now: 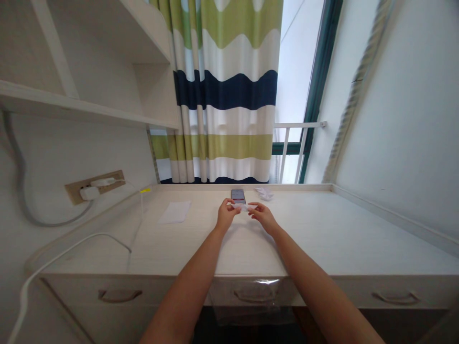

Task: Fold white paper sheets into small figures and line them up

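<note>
**Left hand and right hand pinch a paper strip**

The hands are close together and narrow, their fingertips holding the white strip up near the far edge of the desk, just in front of a smartphone. A folded paper piece already lies to the phone's right. A flat paper sheet lies unfolded well to the left.
</note>
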{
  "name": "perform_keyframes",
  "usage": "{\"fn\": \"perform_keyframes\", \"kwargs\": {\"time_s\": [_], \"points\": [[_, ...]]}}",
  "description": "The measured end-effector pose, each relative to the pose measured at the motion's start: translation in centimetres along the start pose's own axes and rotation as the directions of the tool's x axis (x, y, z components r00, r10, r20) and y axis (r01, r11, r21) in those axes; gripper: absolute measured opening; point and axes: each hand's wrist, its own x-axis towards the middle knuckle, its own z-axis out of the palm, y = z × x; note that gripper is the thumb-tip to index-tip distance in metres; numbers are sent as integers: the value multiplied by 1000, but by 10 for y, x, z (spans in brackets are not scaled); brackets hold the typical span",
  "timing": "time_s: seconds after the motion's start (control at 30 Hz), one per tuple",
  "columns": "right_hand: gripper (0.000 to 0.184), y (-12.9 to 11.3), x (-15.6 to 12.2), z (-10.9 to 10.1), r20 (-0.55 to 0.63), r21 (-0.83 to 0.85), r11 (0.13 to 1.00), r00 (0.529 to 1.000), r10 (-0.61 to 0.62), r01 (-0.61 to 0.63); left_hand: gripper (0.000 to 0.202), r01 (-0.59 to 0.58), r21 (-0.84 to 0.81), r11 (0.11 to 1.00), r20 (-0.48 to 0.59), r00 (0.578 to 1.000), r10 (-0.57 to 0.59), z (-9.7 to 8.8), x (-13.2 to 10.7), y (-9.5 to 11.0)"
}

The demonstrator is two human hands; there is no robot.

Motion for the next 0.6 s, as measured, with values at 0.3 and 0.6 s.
{"fn": "perform_keyframes", "kwargs": {"time_s": [0.3,0.6], "points": [[27,2,1,-3,51,-124,992,999,-9,15,37,111,38,993,125,985,-115,1,-1,-2],[25,1,0,-2,106,-20,999,994,-23,25,37,192,-68,979,130,975,-183,0,1,0]]}}
